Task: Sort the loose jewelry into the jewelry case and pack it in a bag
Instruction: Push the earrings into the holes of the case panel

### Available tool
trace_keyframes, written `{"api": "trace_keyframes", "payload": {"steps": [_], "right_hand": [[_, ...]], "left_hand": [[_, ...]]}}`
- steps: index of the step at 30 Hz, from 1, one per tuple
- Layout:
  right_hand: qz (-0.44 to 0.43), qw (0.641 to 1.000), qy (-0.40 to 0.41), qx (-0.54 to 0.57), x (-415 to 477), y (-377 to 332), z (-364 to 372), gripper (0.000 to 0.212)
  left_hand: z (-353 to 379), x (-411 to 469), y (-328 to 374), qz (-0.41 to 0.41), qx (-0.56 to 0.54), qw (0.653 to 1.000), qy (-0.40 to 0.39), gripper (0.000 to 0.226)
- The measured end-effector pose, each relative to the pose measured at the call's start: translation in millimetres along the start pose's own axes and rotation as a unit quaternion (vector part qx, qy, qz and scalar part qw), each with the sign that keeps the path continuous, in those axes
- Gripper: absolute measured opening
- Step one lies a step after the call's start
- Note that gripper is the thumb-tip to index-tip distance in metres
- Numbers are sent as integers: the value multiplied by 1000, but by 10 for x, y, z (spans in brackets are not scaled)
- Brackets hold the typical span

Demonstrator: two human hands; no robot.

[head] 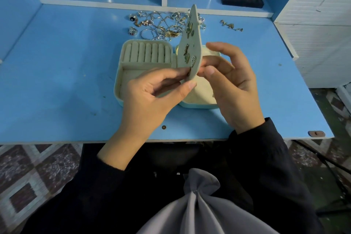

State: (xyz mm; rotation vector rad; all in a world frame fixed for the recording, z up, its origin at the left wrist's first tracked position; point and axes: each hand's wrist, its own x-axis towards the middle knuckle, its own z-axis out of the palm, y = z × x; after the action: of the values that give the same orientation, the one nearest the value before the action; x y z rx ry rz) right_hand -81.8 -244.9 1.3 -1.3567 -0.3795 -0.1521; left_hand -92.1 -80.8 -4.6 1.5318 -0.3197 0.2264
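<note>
Earring panel [190, 43], pinched by left hand [152, 99] and right hand [235, 89], hides some loose jewelry [161, 24].

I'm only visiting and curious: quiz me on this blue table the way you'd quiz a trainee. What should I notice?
1. Fill in: the left hand and the right hand both pinch the lower edge of the upright ___.
2. True or false: the ring rolls in the jewelry case already hold rings.
3. Where does the loose jewelry lie? A) inside the case B) on the table beyond the case C) in the right hand

Key: 1. earring panel, with earrings pinned on it. 2. False, the rolls are bare. 3. B.
</note>
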Motion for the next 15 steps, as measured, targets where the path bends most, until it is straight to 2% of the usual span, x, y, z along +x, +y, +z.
{"api": "trace_keyframes", "payload": {"steps": [3, 6, 9, 15], "right_hand": [[-3, 1000, -24, -15, 11, -117, -18, 35], [-7, 995, -41, -93, 27, -250, -35, 33], [-1, 988, -32, -149, 29, -328, -88, 29], [43, 984, -3, -171, -67, -367, -295, 33]], "left_hand": [[-35, 51, 34, -18, 9, 1000, -23, 27], [-58, 126, 70, -16, 36, 998, -56, 26], [-63, 199, 70, 3, 77, 993, -89, 27], [-29, 337, 16, 33, 138, 978, -152, 35]]}}
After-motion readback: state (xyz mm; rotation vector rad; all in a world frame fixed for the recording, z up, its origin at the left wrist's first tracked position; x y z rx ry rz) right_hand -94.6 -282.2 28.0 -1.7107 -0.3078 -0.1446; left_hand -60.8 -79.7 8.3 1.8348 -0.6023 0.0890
